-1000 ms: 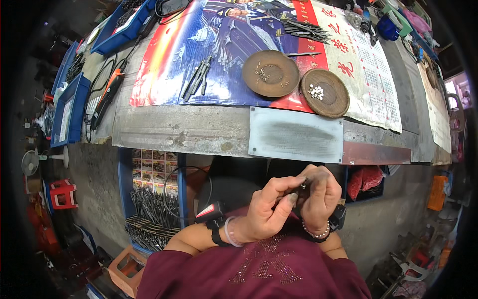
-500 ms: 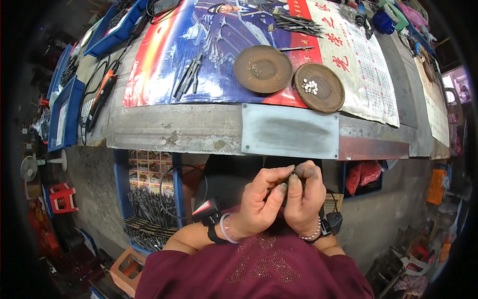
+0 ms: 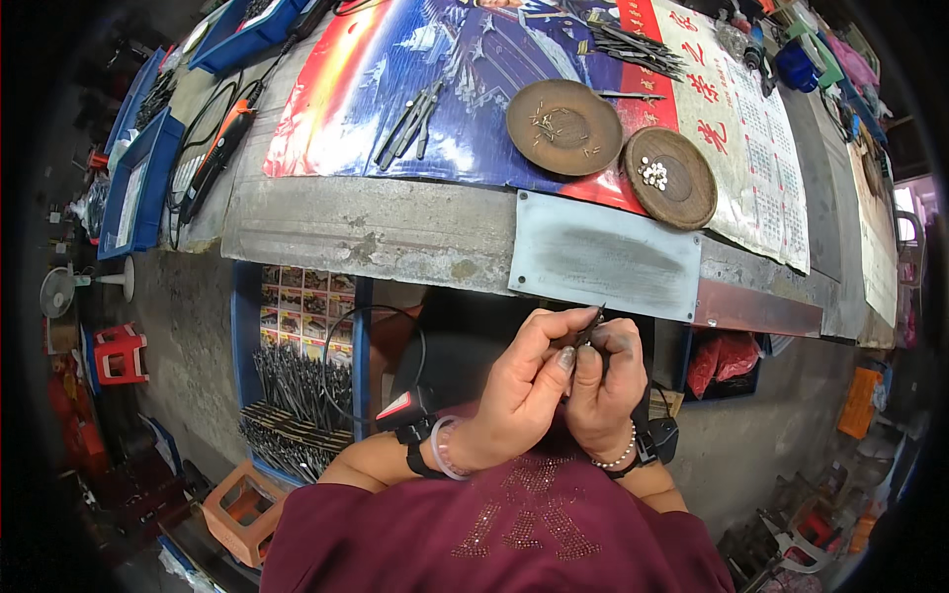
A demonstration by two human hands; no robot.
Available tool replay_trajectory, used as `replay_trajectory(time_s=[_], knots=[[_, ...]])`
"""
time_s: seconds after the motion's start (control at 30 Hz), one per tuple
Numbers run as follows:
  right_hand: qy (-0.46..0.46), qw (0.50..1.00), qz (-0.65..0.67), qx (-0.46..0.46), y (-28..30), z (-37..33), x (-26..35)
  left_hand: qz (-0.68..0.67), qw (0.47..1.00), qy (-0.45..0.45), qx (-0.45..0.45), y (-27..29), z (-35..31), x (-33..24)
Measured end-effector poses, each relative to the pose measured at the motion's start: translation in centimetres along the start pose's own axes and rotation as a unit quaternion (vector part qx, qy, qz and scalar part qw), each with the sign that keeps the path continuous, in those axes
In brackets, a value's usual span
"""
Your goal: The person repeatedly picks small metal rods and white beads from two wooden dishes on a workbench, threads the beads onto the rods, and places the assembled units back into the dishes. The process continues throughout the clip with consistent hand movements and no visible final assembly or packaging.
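Note:
My left hand [image 3: 535, 381] and my right hand [image 3: 607, 387] meet in front of my chest, just below the bench edge. Both sets of fingers pinch a small, dark, slender piece [image 3: 593, 324]; its pointed tip sticks up past the fingertips, and the rest is hidden. Beyond them on the bench, a brown round dish [image 3: 524, 128] holds thin tan slivers. Overlapping beside it, a wooden dish [image 3: 692, 203] carries small white bits. Dark slender sticks [image 3: 410, 124] lie to the left, and a larger bundle of dark sticks [image 3: 638, 49] lies farther back.
A pale, smudged plate [image 3: 605, 252] is fixed at the bench's front edge. A poster [image 3: 336, 119] covers much of the bench top. An orange-and-black corded tool [image 3: 213, 153] lies left by a blue bin [image 3: 138, 188]. Below stands a blue-sided tray [image 3: 363, 346] of dark sticks.
The view has shifted, so the bench things appear farther right and the left-hand ones higher. More of the dark piece's pointed tip now shows above my fingers. Both hands keep their pinch.

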State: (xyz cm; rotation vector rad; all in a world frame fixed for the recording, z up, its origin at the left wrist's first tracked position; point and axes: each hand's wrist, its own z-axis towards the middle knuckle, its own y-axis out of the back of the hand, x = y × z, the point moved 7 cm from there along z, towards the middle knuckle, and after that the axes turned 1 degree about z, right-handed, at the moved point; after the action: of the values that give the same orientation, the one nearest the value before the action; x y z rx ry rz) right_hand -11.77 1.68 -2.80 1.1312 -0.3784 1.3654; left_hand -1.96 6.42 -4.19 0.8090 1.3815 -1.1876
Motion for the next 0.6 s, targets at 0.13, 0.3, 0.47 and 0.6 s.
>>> replay_trajectory(time_s=[0.13,0.3,0.47,0.6], knots=[[-0.011,0.998,-0.064,0.025,-0.7,0.1,0.5,0.053,0.998,-0.032,-0.001,0.3,0.0,0.0],[-0.242,0.933,0.266,0.007,0.3,0.2,-2.4,-0.096,0.992,0.082,0.011,-0.2,-0.7,0.5],[-0.084,0.978,0.19,0.023,1.3,1.4,-1.0,-0.094,0.995,0.018,0.041,-0.5,-0.2,-0.7],[0.01,0.993,0.114,0.012,1.1,1.7,0.4,-0.041,0.996,0.018,0.076,-0.1,-0.4,-1.3]])
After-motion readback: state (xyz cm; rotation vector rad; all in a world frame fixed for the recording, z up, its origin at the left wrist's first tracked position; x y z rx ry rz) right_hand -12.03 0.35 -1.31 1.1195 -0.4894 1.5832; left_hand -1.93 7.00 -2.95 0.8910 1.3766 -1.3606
